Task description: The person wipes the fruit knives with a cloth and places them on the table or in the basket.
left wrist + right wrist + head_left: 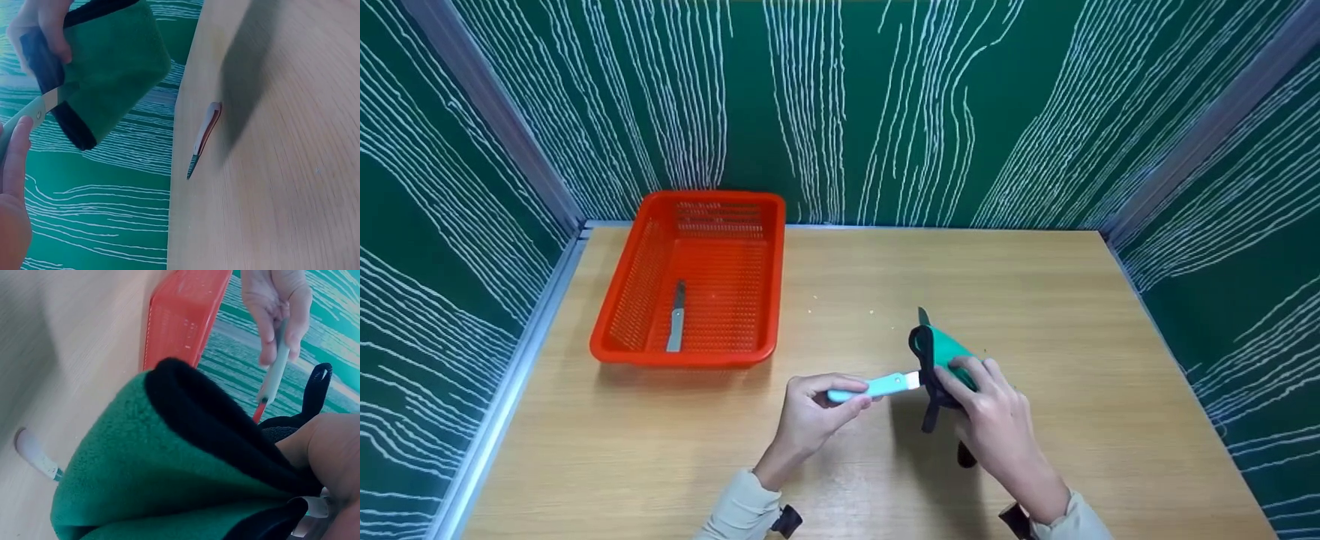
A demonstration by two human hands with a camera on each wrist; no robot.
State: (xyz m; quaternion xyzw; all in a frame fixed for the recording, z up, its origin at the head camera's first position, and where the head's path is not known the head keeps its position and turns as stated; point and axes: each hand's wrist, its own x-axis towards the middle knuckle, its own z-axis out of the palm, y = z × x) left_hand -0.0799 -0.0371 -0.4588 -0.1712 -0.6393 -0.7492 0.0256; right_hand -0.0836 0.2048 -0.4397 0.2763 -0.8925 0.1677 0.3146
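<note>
My left hand (pixel 810 412) pinches the light blue handle of a small knife (pixel 885 385) between thumb and fingers. My right hand (pixel 1001 424) grips a folded green cloth with black edging (pixel 949 349). The blade runs from the handle to the cloth, and most of it is hidden there in the head view. Both knife and cloth are held above the table. Behind the cloth, a second knife (pixel 203 135) lies on the table. Only its dark blade tip shows in the head view.
An orange-red plastic basket (pixel 769 300) stands at the left of the wooden table (pixel 1020 277). Inside it lies a knife with a grey handle (pixel 676 330). Small pale crumbs dot the table's middle. Green, white-lined walls (pixel 870 112) enclose the back and sides.
</note>
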